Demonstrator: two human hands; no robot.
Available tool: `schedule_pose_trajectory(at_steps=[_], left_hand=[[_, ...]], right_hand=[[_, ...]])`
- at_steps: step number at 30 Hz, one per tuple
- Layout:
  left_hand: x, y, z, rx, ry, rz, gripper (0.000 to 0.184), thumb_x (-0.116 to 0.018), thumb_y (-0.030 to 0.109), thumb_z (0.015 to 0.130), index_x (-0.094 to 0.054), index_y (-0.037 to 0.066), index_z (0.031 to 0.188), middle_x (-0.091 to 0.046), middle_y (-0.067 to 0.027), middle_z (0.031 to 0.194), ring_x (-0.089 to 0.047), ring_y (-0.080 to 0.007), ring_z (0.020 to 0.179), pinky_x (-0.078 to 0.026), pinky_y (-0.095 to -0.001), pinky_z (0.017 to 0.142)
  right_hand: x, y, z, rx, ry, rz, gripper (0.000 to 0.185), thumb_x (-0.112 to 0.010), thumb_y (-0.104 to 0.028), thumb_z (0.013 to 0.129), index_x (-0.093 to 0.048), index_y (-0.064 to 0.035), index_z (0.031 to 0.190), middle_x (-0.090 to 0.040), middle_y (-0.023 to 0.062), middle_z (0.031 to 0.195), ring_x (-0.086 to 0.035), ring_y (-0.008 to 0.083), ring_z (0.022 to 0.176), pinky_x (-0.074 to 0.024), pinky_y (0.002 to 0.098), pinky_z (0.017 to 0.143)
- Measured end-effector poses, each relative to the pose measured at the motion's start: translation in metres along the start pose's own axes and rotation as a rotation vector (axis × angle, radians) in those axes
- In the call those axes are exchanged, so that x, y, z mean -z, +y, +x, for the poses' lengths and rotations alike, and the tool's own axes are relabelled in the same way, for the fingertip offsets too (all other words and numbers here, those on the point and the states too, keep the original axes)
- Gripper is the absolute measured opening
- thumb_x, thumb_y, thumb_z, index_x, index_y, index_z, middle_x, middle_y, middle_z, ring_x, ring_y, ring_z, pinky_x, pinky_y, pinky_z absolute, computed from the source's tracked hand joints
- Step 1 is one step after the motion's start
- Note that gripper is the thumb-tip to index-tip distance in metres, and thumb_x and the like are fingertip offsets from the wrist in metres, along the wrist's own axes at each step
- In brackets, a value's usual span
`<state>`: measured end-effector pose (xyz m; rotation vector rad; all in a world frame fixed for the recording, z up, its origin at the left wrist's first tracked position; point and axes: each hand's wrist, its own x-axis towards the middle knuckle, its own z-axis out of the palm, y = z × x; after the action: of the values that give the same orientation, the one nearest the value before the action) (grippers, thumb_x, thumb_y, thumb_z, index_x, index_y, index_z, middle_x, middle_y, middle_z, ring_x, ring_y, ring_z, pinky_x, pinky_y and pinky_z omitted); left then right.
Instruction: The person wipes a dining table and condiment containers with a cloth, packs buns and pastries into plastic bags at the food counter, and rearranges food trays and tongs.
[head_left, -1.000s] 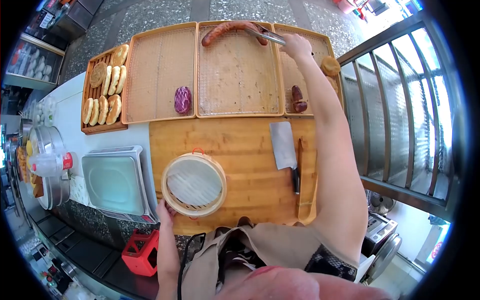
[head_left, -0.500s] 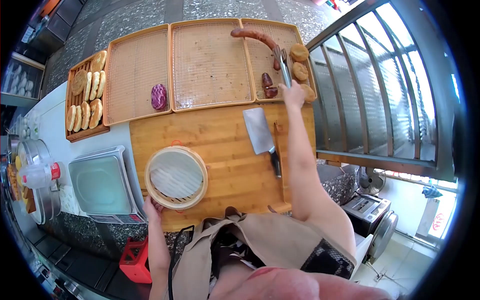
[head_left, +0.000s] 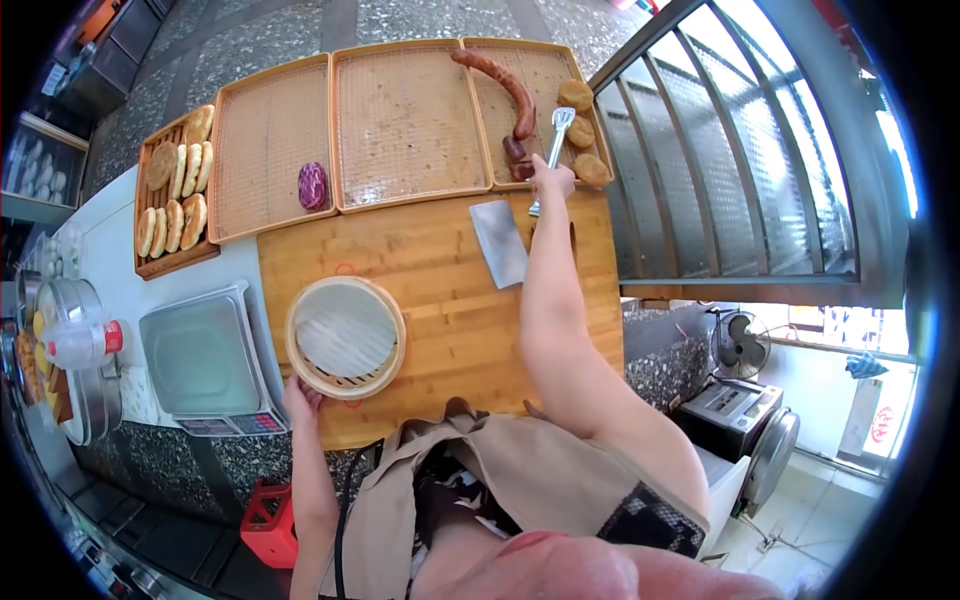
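Note:
My right hand (head_left: 552, 178) grips metal tongs (head_left: 557, 140) over the right tray (head_left: 548, 66); nothing shows between the tongs' tips. A long curved sausage (head_left: 508, 82) lies in that tray, beside two short dark sausage pieces (head_left: 515, 150) and three round buns (head_left: 575, 95) along the right side. My left hand (head_left: 302, 396) holds the lower left rim of a round bamboo steamer (head_left: 345, 338) with a pale liner, on the wooden board (head_left: 440, 330). A cleaver (head_left: 498, 243) lies on the board, its handle hidden behind my right forearm.
Purple food (head_left: 312, 186) sits in the left tray (head_left: 270, 130), next to the middle tray (head_left: 405, 120). A wooden crate (head_left: 176, 262) holds several flat breads. A scale (head_left: 205, 360) stands left of the board, a red stool (head_left: 268, 525) below. Metal railing (head_left: 700, 160) stands at right.
The long sausage has moved from the middle tray into the right tray and been let go from the tongs. My right hand has drawn back toward the board. The view has shifted right.

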<state>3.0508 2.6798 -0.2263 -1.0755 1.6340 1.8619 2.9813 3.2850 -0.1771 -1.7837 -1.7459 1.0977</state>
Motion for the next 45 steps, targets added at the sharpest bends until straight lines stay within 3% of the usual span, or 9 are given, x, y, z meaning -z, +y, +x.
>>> schedule_pose_trajectory(at_steps=[5, 12, 17, 19, 20, 26, 30, 42, 45], left_hand=[[-0.006, 0.003, -0.007, -0.016, 0.026, -0.001, 0.027, -0.050, 0.031, 0.091, -0.061, 0.008, 0.086, -0.058, 0.0012, 0.061, -0.052, -0.0081, 0.044, -0.040, -0.0189, 0.039], [-0.007, 0.003, -0.009, -0.002, 0.041, -0.014, 0.025, -0.050, 0.031, 0.091, -0.060, 0.009, 0.085, -0.058, 0.0008, 0.062, -0.053, -0.0082, 0.046, -0.040, -0.0186, 0.039], [-0.002, -0.002, -0.005, -0.034, 0.027, -0.016, 0.026, -0.048, 0.030, 0.092, -0.060, 0.008, 0.086, -0.059, 0.0004, 0.064, -0.054, -0.0088, 0.048, -0.042, -0.0207, 0.040], [-0.001, -0.010, 0.011, -0.021, 0.044, -0.032, 0.026, -0.047, 0.029, 0.092, -0.059, 0.007, 0.086, -0.059, 0.0000, 0.065, -0.055, -0.0094, 0.049, -0.044, -0.0218, 0.041], [-0.008, -0.002, -0.002, -0.033, 0.098, -0.013, 0.026, -0.045, 0.027, 0.092, -0.059, 0.006, 0.085, -0.059, -0.0002, 0.065, -0.056, -0.0099, 0.050, -0.046, -0.0223, 0.040], [-0.006, 0.005, -0.007, 0.000, 0.010, 0.008, 0.028, -0.050, 0.031, 0.092, -0.061, 0.008, 0.082, -0.060, -0.0003, 0.064, -0.054, -0.0076, 0.047, -0.041, -0.0184, 0.040], [-0.008, 0.008, -0.011, -0.011, -0.006, -0.029, 0.029, -0.049, 0.030, 0.092, -0.063, 0.006, 0.085, -0.062, -0.0018, 0.065, -0.056, -0.0091, 0.048, -0.043, -0.0189, 0.041], [0.003, -0.005, -0.002, -0.080, -0.080, -0.067, 0.031, -0.046, 0.028, 0.094, -0.060, 0.002, 0.086, -0.062, -0.0056, 0.066, -0.056, -0.0118, 0.049, -0.043, -0.0206, 0.042], [-0.002, -0.002, -0.007, -0.074, -0.076, -0.066, 0.031, -0.045, 0.028, 0.095, -0.059, 0.002, 0.088, -0.062, -0.0053, 0.068, -0.057, -0.0115, 0.051, -0.044, -0.0205, 0.043]], right_hand=[[0.022, -0.066, -0.043, 0.308, -0.058, -0.508, 0.055, -0.078, -0.044, 0.064, -0.061, -0.0092, 0.104, -0.063, 0.0183, 0.109, -0.060, 0.0334, 0.104, -0.0480, 0.0439, 0.086], [-0.010, -0.131, 0.030, 0.703, 0.029, -1.023, 0.021, -0.052, -0.019, 0.088, -0.069, -0.0100, 0.095, -0.068, 0.0114, 0.099, -0.067, 0.0273, 0.094, -0.0538, 0.0383, 0.075], [-0.006, -0.122, 0.052, 0.538, 0.034, -0.927, 0.029, -0.049, -0.029, 0.092, -0.070, -0.0112, 0.100, -0.067, 0.0117, 0.106, -0.064, 0.0291, 0.100, -0.0520, 0.0405, 0.082], [-0.007, -0.118, 0.057, 0.527, 0.049, -0.980, 0.033, -0.056, -0.036, 0.089, -0.068, -0.0099, 0.103, -0.065, 0.0122, 0.110, -0.063, 0.0303, 0.102, -0.0512, 0.0410, 0.084], [-0.005, -0.109, 0.070, 0.635, -0.007, -0.981, 0.053, -0.071, -0.049, 0.073, -0.065, -0.0053, 0.102, -0.065, 0.0163, 0.108, -0.063, 0.0347, 0.101, -0.0518, 0.0439, 0.081], [-0.006, -0.071, -0.094, 1.059, -0.312, -0.687, 0.059, -0.073, -0.050, 0.069, -0.054, -0.0084, 0.106, -0.066, 0.0186, 0.085, -0.065, 0.0367, 0.084, -0.0513, 0.0456, 0.071], [-0.019, -0.040, -0.242, 0.994, -0.677, -0.865, 0.055, -0.074, -0.043, 0.070, -0.052, -0.0045, 0.102, -0.066, 0.0174, 0.083, -0.065, 0.0351, 0.083, -0.0528, 0.0440, 0.071], [-0.102, -0.065, -0.308, 1.026, -0.603, -0.848, 0.023, -0.054, -0.020, 0.081, -0.066, -0.0037, 0.092, -0.068, 0.0156, 0.092, -0.067, 0.0320, 0.087, -0.0534, 0.0417, 0.074], [-0.070, -0.069, -0.299, 0.893, -0.576, -0.804, 0.034, -0.065, -0.032, 0.078, -0.065, -0.0057, 0.098, -0.067, 0.0162, 0.097, -0.065, 0.0318, 0.092, -0.0528, 0.0412, 0.077]])
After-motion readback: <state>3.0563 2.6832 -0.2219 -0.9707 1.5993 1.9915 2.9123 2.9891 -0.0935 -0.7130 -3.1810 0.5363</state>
